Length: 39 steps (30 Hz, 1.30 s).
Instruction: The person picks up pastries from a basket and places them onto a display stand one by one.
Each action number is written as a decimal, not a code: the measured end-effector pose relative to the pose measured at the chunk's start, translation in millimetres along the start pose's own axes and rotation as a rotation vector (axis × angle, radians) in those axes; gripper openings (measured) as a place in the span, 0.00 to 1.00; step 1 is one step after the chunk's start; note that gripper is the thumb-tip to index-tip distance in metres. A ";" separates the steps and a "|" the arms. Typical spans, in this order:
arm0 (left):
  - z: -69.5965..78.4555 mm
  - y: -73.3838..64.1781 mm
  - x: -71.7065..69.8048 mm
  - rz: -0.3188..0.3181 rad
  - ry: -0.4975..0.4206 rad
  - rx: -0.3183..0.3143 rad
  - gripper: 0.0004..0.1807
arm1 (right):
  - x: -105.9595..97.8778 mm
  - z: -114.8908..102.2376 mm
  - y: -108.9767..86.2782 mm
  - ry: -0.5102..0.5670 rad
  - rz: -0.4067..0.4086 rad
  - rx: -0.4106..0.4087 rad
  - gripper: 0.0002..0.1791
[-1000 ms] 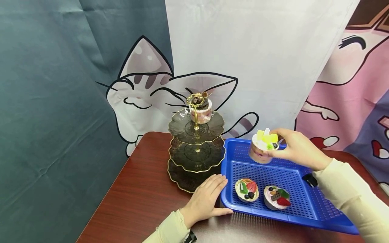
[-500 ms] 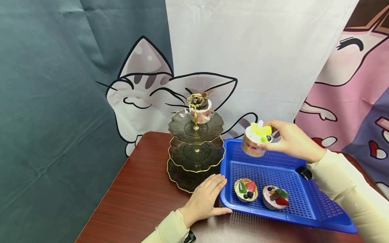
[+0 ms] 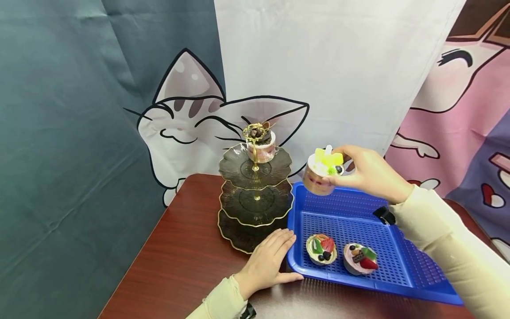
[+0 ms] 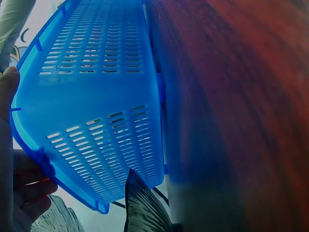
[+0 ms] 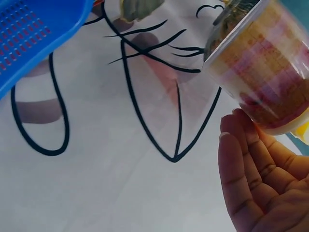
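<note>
In the head view my right hand grips a dessert cup topped with yellow fruit cubes and a blueberry, held above the back left of the blue basket. The right wrist view shows the cup's layered side close up, fingers around it. My left hand rests on the basket's left front corner, fingers fairly straight along the rim; the left wrist view shows it at the basket wall. Left of the basket stands a three-tier stand of dark, gold-edged plates. A chocolate-topped dessert cup sits on its top tier.
Two fruit tarts, one pale and one pinkish, lie in the basket's front. The brown table extends left of the stand. A cloth backdrop with cartoon cats hangs behind.
My right hand has lifted the yellow-fruit dessert cup and carried it left toward the stand. The left hand stays at the basket corner.
</note>
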<state>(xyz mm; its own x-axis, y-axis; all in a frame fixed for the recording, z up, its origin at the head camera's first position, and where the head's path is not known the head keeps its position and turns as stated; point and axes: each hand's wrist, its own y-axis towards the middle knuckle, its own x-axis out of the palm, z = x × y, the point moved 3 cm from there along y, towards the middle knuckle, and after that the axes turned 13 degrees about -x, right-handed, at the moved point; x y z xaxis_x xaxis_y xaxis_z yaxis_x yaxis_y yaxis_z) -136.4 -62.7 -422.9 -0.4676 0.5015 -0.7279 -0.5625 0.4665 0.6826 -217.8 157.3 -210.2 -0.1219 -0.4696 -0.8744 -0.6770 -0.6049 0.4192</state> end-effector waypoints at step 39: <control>1.1 0.5 -0.5 0.023 0.020 0.015 0.47 | 29.0 -50.8 66.4 -0.034 0.080 0.104 0.29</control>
<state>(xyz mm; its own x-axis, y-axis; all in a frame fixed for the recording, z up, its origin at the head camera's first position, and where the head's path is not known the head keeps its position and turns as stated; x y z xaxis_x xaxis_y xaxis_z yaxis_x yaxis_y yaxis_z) -135.7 -61.9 -422.2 -0.4940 0.4977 -0.7130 -0.5413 0.4657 0.7001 -229.3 70.8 -195.4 -0.2015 -0.4908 -0.8476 -0.7355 -0.4958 0.4619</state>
